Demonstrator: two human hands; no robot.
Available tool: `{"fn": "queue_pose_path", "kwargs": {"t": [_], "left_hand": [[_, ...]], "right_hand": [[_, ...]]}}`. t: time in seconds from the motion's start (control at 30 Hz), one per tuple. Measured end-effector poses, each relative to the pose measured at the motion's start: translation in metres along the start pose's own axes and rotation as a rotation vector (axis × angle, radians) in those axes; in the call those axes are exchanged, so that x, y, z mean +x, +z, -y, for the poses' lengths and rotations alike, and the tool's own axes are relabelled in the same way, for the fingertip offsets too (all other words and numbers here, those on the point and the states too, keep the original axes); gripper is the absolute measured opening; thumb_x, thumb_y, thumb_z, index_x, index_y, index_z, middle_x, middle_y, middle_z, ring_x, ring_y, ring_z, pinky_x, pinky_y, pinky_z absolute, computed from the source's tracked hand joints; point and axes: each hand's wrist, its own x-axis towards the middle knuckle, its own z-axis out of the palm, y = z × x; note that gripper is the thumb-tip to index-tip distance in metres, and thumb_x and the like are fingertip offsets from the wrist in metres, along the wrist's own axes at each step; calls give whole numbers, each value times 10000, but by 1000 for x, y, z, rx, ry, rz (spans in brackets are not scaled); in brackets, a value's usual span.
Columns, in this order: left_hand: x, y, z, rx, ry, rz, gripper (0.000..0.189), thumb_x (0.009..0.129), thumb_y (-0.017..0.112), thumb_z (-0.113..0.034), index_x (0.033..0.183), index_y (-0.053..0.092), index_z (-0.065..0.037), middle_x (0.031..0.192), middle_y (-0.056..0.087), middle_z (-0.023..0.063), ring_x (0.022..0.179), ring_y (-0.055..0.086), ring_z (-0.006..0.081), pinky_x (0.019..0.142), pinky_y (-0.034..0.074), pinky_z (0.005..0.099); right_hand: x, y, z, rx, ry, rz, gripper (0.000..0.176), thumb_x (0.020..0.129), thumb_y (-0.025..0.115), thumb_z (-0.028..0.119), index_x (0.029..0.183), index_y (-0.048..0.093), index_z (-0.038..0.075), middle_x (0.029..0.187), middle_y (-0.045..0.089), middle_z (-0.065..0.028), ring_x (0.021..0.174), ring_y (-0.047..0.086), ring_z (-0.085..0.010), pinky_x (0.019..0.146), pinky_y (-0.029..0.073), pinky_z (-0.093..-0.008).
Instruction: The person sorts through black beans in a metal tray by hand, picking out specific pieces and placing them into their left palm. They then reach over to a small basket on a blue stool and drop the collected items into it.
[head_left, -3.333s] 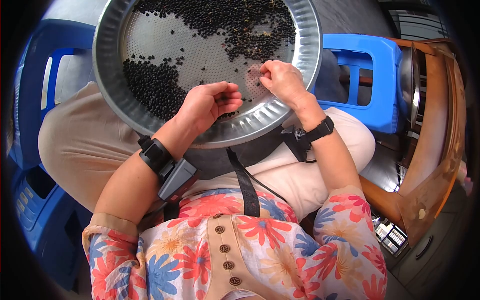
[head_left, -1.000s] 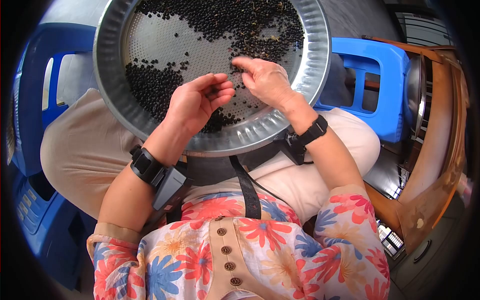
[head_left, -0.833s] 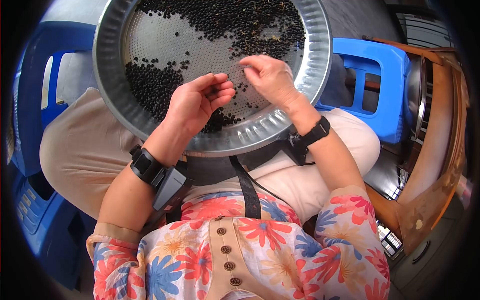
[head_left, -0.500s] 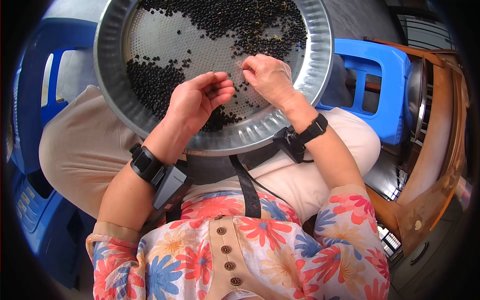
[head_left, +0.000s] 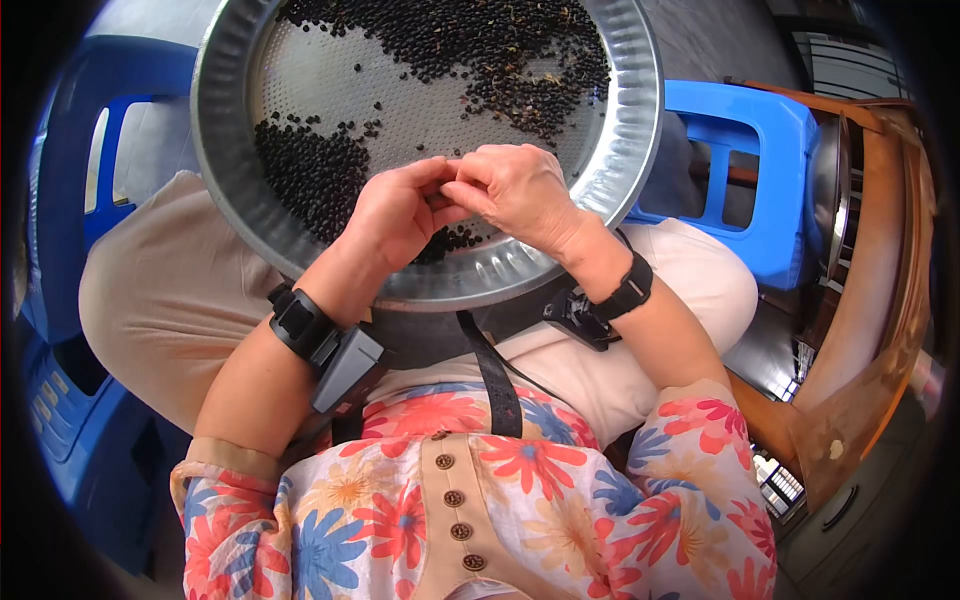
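A round metal tray (head_left: 628,110) with a perforated floor holds many black beans (head_left: 315,170), heaped at the left and along the far side, where pale bits of debris (head_left: 545,72) lie among them. Over the tray's near part, my left hand (head_left: 400,210) is cupped palm up with curled fingers; earlier, dark beans showed in it. My right hand (head_left: 515,195) touches the left fingertips, its fingers pinched together and bent down. Whatever lies between its fingertips is hidden.
Blue plastic stools stand at the left (head_left: 65,180) and at the right (head_left: 765,190). A wooden chair (head_left: 870,300) is at the far right. Straps with boxy devices sit on both wrists, and a black strap (head_left: 490,380) hangs below the tray.
My right hand has moved down and left from the tray's middle to meet my left hand. My left hand has shifted slightly, and its palm is now less visible.
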Motion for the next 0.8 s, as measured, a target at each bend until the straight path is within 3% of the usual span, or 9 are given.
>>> {"fn": "queue_pose_path", "kwargs": {"t": [0.13, 0.17, 0.47, 0.8], "left_hand": [[-2, 4, -2, 29, -2, -41, 255, 915, 428, -132, 1014, 548, 70, 901, 609, 140, 786, 622, 207, 700, 543, 289], [-2, 5, -3, 50, -3, -58, 257, 917, 428, -135, 1016, 547, 71, 905, 609, 143, 790, 622, 208, 703, 542, 287], [-4, 6, -4, 47, -1, -41, 269, 923, 421, -134, 1021, 539, 86, 911, 607, 154, 792, 624, 215, 709, 542, 286], [-3, 6, -4, 53, 10, -35, 272, 926, 413, -138, 1017, 541, 85, 910, 607, 155, 790, 624, 214, 710, 543, 286]], "right_hand": [[5, -4, -19, 54, 86, -182, 95, 775, 557, 195, 747, 607, 119, 730, 583, -62, 695, 588, -261, 620, 468, -375], [7, -6, -36, 26, 184, -233, 86, 775, 556, 176, 787, 625, 127, 749, 591, -63, 715, 591, -266, 639, 471, -380], [21, -5, -62, -227, 155, -202, 126, 785, 592, 189, 861, 648, 106, 797, 616, -64, 726, 602, -252, 651, 477, -347], [24, 0, -55, -272, 196, -136, 127, 777, 567, 198, 766, 617, 82, 746, 604, -81, 698, 599, -267, 630, 474, -373]]}}
